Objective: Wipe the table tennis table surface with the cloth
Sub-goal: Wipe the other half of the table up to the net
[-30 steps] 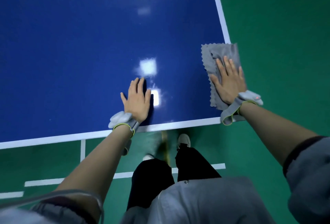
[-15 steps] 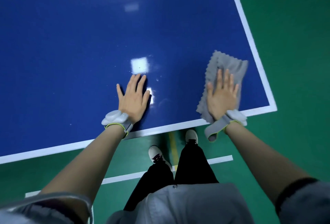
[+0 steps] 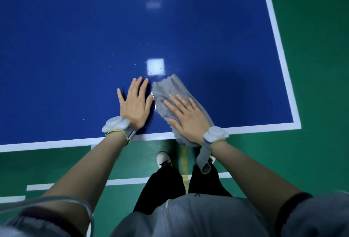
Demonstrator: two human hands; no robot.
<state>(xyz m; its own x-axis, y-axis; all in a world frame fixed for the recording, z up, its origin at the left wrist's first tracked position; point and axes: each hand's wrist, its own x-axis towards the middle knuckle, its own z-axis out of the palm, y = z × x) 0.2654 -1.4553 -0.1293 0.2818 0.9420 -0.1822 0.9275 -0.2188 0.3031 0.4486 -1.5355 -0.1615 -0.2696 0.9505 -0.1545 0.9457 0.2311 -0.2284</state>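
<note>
Blue counter (image 3: 94, 48) near edge: right hand (image 3: 188, 117) flat on the cloth (image 3: 170, 89), left hand (image 3: 135, 104) flat, empty; I'd press evenly, overlapping strokes.

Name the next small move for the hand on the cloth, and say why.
Probably push the grey cloth forward, away from the body. The right hand presses it flat beside the left hand, which rests flat on the blue table tennis table, so sideways travel toward it is blocked. Pale specks lie ahead on the blue surface.
</note>
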